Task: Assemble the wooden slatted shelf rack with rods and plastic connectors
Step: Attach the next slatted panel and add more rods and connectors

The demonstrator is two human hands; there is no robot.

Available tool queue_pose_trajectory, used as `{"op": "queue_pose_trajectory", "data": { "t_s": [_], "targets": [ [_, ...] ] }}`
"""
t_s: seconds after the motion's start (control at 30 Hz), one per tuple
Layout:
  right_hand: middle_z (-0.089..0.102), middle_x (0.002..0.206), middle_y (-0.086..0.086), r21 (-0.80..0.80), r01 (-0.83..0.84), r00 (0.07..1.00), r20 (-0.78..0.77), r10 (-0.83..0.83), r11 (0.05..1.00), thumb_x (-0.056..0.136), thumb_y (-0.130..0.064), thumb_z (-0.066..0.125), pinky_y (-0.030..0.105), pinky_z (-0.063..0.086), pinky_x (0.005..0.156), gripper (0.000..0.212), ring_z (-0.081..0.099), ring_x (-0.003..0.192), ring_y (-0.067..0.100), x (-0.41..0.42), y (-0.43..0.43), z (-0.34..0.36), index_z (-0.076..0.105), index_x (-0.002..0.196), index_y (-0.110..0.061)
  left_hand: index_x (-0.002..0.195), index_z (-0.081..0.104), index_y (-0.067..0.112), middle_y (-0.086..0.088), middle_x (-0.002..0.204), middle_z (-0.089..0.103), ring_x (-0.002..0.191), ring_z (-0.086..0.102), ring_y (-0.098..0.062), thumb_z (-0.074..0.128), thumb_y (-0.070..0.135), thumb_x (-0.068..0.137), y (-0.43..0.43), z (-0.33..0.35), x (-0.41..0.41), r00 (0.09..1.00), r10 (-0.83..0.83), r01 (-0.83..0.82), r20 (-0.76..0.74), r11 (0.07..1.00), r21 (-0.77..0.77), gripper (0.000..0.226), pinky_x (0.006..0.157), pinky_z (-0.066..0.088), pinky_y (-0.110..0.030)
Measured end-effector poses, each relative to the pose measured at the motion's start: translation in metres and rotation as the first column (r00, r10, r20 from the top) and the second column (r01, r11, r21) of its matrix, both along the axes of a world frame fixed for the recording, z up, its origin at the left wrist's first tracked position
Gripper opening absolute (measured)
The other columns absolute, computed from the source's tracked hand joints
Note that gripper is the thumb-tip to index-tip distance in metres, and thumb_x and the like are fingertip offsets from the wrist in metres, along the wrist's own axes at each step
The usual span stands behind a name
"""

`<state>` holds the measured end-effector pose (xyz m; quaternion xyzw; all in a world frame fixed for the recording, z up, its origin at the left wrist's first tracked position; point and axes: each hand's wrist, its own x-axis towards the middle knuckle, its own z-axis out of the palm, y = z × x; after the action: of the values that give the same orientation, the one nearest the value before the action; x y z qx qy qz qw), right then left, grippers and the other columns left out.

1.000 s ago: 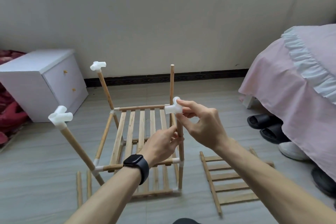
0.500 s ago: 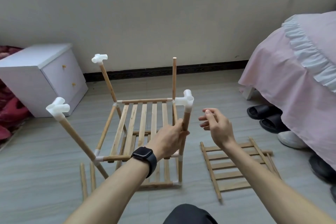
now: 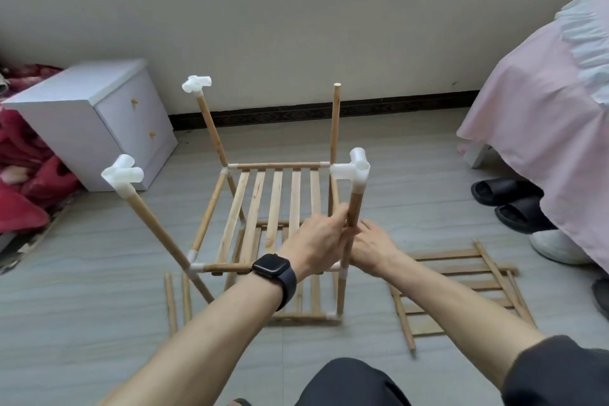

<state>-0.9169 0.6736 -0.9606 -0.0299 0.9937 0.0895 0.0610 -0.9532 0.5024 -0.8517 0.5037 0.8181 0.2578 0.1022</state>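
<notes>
Three white plastic connectors (image 3: 122, 173) top the pale wooden slatted rack (image 3: 273, 201) on the grey floor (image 3: 99, 323). My left hand (image 3: 316, 241) has its grip wrapped round the near-right wooden rod (image 3: 355, 211); my right hand (image 3: 375, 249) is beside it, grip unclear. I'd hold it plumb, then cap the bare far rod (image 3: 335, 128).

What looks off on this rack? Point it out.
The near-left rod and far-left rod lean outward rather than standing upright, though the wide lens may exaggerate this. The far-right rod alone has a bare top, no white connector. The left hand grips the near-right rod.
</notes>
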Motion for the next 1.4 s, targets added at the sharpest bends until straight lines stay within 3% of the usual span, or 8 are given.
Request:
{"op": "queue_pose_trajectory", "data": {
  "t_s": [0.17, 0.27, 0.4, 0.6, 0.77, 0.87, 1.2, 1.4],
  "targets": [
    [-0.005, 0.171, 0.001, 0.156, -0.087, 0.996, 0.012, 0.086, 0.984, 0.106, -0.02, 0.036, 0.054, -0.005, 0.126, 0.065, -0.01, 0.157, 0.026, 0.003, -0.012, -0.006, 0.007, 0.164, -0.021, 0.126, 0.048, 0.026, -0.004, 0.117, 0.072, 0.104, 0.07, -0.023, 0.047, 0.038, 0.105, -0.019, 0.007, -0.016, 0.999, 0.031, -0.03, 0.036, 0.999, -0.027, 0.024, 0.088, 0.058, -0.044],
    [0.018, 0.167, 0.012, 0.141, -0.037, 0.999, 0.001, 0.037, 0.989, 0.104, -0.018, 0.033, 0.058, 0.004, 0.125, 0.058, 0.01, 0.155, 0.035, 0.004, -0.047, -0.005, 0.02, 0.161, -0.013, 0.104, 0.055, 0.038, 0.01, 0.103, 0.074, 0.095, 0.07, -0.006, 0.054, 0.048, 0.097, -0.052, 0.008, -0.027, 0.995, 0.071, -0.071, 0.064, 0.997, 0.001, 0.013, 0.087, 0.06, -0.035],
    [0.069, 0.113, 0.006, 0.184, -0.012, 0.99, -0.137, 0.037, 0.983, 0.093, -0.031, 0.055, 0.05, 0.043, 0.107, 0.03, 0.061, 0.113, 0.03, -0.008, -0.103, -0.001, 0.073, 0.114, -0.02, 0.087, 0.062, 0.042, 0.016, 0.086, 0.073, 0.085, 0.07, 0.002, 0.057, 0.053, 0.079, -0.107, 0.006, -0.041, 0.948, 0.244, -0.261, 0.203, 0.963, 0.061, 0.014, 0.084, 0.06, -0.035],
    [0.065, 0.12, 0.006, -0.147, -0.046, 0.997, -0.07, 0.036, 0.988, 0.101, -0.061, 0.04, 0.043, 0.04, 0.087, 0.047, 0.058, 0.111, 0.031, -0.036, -0.152, -0.016, 0.054, 0.117, -0.02, 0.067, 0.065, 0.027, 0.001, 0.074, 0.072, 0.08, 0.069, -0.019, 0.061, 0.038, 0.078, -0.157, -0.013, -0.055, 0.779, 0.348, -0.521, 0.521, 0.822, 0.23, 0.016, 0.085, 0.055, -0.045],
    [0.072, 0.103, 0.005, -0.23, -0.107, 0.994, 0.002, 0.11, 0.967, 0.101, -0.057, 0.042, 0.036, 0.036, 0.064, 0.035, 0.067, 0.095, 0.033, -0.056, -0.165, -0.017, 0.049, 0.094, -0.023, 0.039, 0.042, 0.02, -0.002, 0.043, 0.038, 0.046, 0.041, -0.022, 0.059, 0.034, 0.088, -0.142, -0.033, -0.051, 0.605, 0.358, -0.743, 0.711, 0.575, 0.343, 0.053, 0.056, 0.04, -0.034],
    [0.072, 0.101, 0.007, -0.212, -0.126, 0.992, 0.0, 0.129, 0.969, 0.101, -0.045, 0.043, 0.036, 0.035, 0.064, 0.026, 0.067, 0.095, 0.034, -0.063, -0.165, -0.018, 0.054, 0.097, -0.022, 0.045, 0.039, 0.001, -0.003, 0.041, 0.033, 0.04, 0.03, -0.017, 0.059, 0.029, 0.087, -0.13, -0.041, -0.051, 0.636, 0.336, -0.731, 0.695, 0.552, 0.402, 0.054, 0.051, 0.034, -0.028],
    [0.072, 0.089, 0.007, -0.22, -0.144, 0.989, -0.075, 0.131, 0.965, 0.101, -0.042, 0.043, 0.035, 0.03, 0.059, 0.024, 0.068, 0.084, 0.035, -0.073, -0.168, -0.026, 0.041, 0.085, -0.024, 0.048, 0.032, -0.01, -0.003, 0.042, 0.031, 0.043, 0.027, -0.02, 0.06, 0.032, 0.081, -0.126, -0.049, -0.069, 0.69, 0.294, -0.677, 0.661, 0.585, 0.447, 0.061, 0.048, 0.022, -0.042],
    [0.072, 0.092, 0.006, -0.218, -0.095, 0.99, -0.125, 0.069, 0.971, 0.102, -0.04, 0.041, 0.036, 0.032, 0.059, 0.027, 0.068, 0.084, 0.034, -0.079, -0.178, -0.028, 0.056, 0.094, -0.018, 0.048, 0.035, -0.013, -0.006, 0.046, 0.035, 0.046, 0.03, -0.023, 0.057, 0.025, 0.083, -0.127, -0.042, -0.077, 0.659, 0.338, -0.716, 0.672, 0.556, 0.422, 0.055, 0.049, 0.028, -0.048]
  ]
}}
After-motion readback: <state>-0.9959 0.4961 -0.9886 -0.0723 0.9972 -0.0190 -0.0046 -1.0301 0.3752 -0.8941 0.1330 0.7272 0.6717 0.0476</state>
